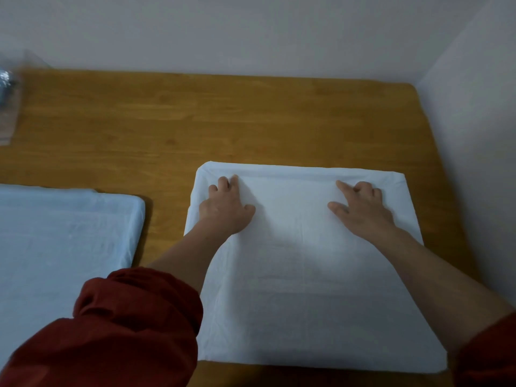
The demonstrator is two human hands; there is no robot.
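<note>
I see the folded white cloth [304, 275] lying on the right of the wooden table [195, 121], my left hand [226, 208] pressing near its far edge with bent fingers, grip impossible to tell, my right hand [363, 210] resting alongside, grip spread apart, and a light blue cloth [64, 233] lying apart at left.

**One head cam, looking down at your table**

You've only got the single wide-angle view, worn on your head, facing forward and tilted down. It sits close over the near side of the wooden table [195, 121]. Your left hand [223, 208] and right hand [363, 210] on the white cloth [307, 289] land mid-frame, with your forearms coming in from the bottom. The far wall [251, 32] fills the top.
</note>
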